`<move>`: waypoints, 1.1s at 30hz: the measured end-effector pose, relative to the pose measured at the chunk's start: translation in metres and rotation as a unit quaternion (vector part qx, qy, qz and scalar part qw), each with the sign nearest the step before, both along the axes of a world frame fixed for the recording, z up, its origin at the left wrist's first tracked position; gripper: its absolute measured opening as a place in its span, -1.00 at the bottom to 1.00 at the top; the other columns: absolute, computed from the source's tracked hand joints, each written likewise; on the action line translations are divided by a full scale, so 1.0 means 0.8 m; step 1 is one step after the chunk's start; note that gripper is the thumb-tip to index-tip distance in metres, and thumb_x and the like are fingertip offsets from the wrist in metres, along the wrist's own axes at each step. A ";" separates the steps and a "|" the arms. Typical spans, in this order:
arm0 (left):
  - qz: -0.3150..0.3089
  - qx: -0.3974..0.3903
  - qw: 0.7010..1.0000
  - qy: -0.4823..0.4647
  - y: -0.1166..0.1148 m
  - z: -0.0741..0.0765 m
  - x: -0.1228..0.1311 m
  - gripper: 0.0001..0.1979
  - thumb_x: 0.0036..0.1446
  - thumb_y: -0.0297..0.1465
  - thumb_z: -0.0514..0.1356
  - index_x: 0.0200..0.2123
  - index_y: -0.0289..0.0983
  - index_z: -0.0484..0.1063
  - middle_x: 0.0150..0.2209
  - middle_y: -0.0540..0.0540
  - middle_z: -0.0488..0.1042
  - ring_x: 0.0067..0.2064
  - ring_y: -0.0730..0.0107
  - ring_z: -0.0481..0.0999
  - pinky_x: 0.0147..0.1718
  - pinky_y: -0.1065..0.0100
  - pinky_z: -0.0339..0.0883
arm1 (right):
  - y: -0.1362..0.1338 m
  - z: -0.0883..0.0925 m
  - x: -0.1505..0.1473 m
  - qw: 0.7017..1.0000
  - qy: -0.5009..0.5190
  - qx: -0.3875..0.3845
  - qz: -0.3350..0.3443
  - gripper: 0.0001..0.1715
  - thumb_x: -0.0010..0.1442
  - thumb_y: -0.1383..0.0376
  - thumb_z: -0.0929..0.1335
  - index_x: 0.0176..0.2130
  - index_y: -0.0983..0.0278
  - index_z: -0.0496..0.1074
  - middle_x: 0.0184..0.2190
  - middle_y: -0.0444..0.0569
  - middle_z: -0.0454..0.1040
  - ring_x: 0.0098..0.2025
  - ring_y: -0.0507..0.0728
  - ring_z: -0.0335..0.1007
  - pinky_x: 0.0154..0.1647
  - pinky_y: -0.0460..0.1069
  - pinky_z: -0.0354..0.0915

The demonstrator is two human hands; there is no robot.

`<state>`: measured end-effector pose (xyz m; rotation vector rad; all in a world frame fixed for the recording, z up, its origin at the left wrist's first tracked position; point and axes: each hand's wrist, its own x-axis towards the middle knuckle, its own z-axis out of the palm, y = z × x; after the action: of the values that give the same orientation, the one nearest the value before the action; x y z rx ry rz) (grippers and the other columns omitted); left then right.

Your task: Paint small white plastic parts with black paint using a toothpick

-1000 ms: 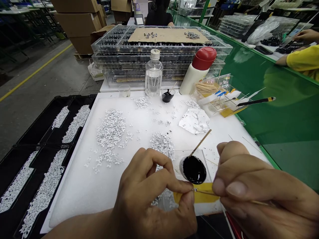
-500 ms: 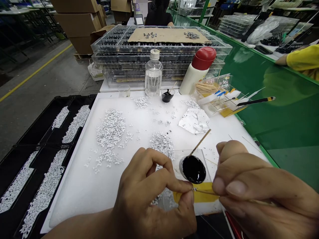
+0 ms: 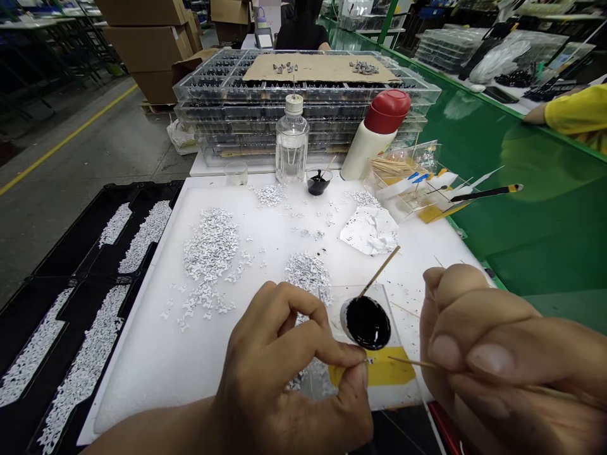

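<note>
The left hand (image 3: 284, 360) pinches a tiny white part (image 3: 366, 361) between thumb and forefinger, its grip closed and unmoved, just above a strip of yellow tape (image 3: 379, 373). The right hand (image 3: 497, 360) has drawn away to the right, its grip closed on a thin wooden stick (image 3: 410, 361). The stick's tip met the part a moment ago and now stands just apart from it. A pool of black liquid (image 3: 367, 322) sits on a clear plastic sheet (image 3: 385, 296), beyond both hands, with a second wooden stick (image 3: 382, 272) leaning from it, toward the near edge of the white foam tabletop (image 3: 142, 373).
</note>
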<state>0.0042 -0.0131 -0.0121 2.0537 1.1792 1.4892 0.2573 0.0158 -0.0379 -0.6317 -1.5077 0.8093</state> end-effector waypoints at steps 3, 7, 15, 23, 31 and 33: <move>-0.003 -0.001 1.000 0.001 0.000 0.000 -0.001 -0.73 0.20 -0.64 0.47 -0.15 -0.15 0.68 -0.22 -0.02 0.63 -0.31 0.33 0.63 -0.42 0.30 0.54 | 0.007 0.011 -0.016 1.000 -0.007 -0.006 -0.009 -0.52 0.28 0.11 0.86 0.10 -0.03 0.82 -0.14 -0.02 0.80 -0.09 0.39 0.74 0.04 0.37 0.68; 0.001 0.006 1.000 0.010 0.000 0.000 -0.001 -0.73 0.20 -0.64 0.45 -0.15 -0.15 0.66 -0.24 0.00 0.59 -0.31 0.36 0.61 -0.42 0.31 0.51 | 0.015 0.025 -0.027 0.999 -0.028 0.011 -0.024 -0.57 0.32 0.19 0.83 0.10 -0.02 0.83 -0.15 -0.02 0.81 -0.12 0.38 0.73 -0.05 0.33 0.65; 0.005 0.005 1.000 0.016 -0.001 0.001 0.003 -0.77 0.27 -0.61 0.44 -0.15 -0.15 0.65 -0.21 0.03 0.55 -0.29 0.40 0.60 -0.40 0.33 0.50 | 0.009 0.032 -0.020 0.993 -0.098 0.062 -0.010 -0.69 0.53 0.52 0.61 0.17 0.24 0.78 -0.16 -0.08 0.79 -0.28 0.12 0.54 -0.17 0.18 0.48; 0.001 0.003 1.000 0.012 0.003 0.001 0.000 -0.78 0.28 -0.60 0.42 -0.14 -0.15 0.66 -0.22 0.04 0.54 -0.30 0.41 0.59 -0.40 0.33 0.50 | 0.009 0.024 -0.020 0.996 -0.062 0.066 0.018 -0.53 0.49 0.63 0.58 0.25 0.27 0.79 -0.02 -0.05 0.84 -0.12 0.16 0.63 -0.09 0.21 0.53; 0.002 0.002 1.000 0.021 0.001 0.003 0.001 -0.78 0.27 -0.60 0.41 -0.14 -0.14 0.63 -0.22 0.05 0.54 -0.29 0.41 0.62 -0.39 0.36 0.52 | 0.009 0.020 -0.013 0.995 -0.044 0.067 0.059 -0.47 0.54 0.65 0.50 0.34 0.29 0.73 0.04 -0.02 0.86 -0.07 0.18 0.71 0.01 0.25 0.55; 0.006 0.006 1.000 0.021 0.001 0.003 0.002 -0.78 0.27 -0.59 0.41 -0.14 -0.14 0.63 -0.22 0.05 0.54 -0.29 0.41 0.62 -0.40 0.36 0.51 | 0.008 0.021 -0.012 0.995 -0.039 0.064 0.059 -0.50 0.57 0.61 0.51 0.34 0.27 0.73 0.03 -0.02 0.86 -0.07 0.19 0.72 0.01 0.23 0.55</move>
<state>0.0056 -0.0125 -0.0101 2.0999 1.2036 1.4696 0.2479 0.0223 -0.0212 -0.4874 -1.6672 0.7770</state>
